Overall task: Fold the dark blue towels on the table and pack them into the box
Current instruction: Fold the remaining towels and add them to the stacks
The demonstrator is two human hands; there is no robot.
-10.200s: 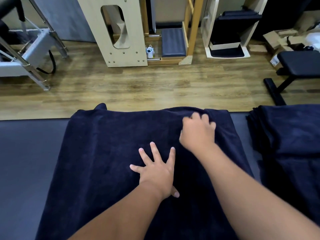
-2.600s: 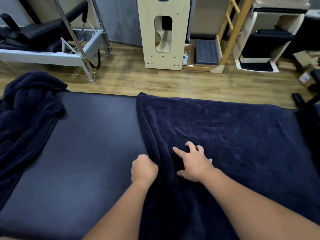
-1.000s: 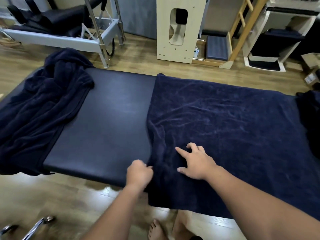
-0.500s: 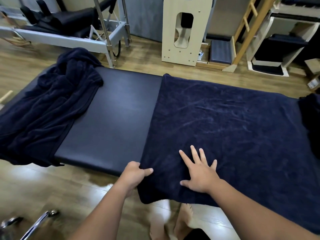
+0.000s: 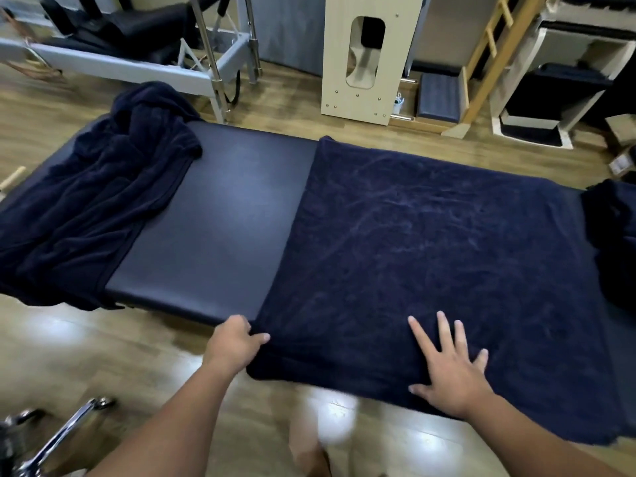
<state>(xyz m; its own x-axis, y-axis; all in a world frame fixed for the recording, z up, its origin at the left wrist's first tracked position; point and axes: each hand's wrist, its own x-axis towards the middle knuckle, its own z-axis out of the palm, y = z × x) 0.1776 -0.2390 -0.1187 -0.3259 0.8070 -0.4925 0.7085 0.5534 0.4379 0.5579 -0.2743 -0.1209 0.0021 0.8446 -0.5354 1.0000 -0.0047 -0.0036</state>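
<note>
A dark blue towel [image 5: 430, 249] lies spread flat over the right half of the dark padded table [image 5: 220, 218], its near edge hanging over the table's front. My left hand [image 5: 234, 342] pinches the towel's near left corner, thumb on top. My right hand [image 5: 447, 370] lies flat on the towel's near edge with fingers spread. A heap of crumpled dark blue towels [image 5: 93, 201] covers the table's left end. More dark blue towel [image 5: 616, 242] sits at the right edge. No box is in view.
Wooden floor lies in front of and behind the table. A metal-framed exercise machine [image 5: 137, 60] stands at the back left, and a pale wooden unit [image 5: 368, 56] and a ladder frame [image 5: 488, 60] at the back. A chrome chair base [image 5: 51, 438] is at the lower left.
My right hand has slid to the right along the towel's near edge and spread flat. My left hand keeps its hold on the corner. The view has pulled back from the table.
</note>
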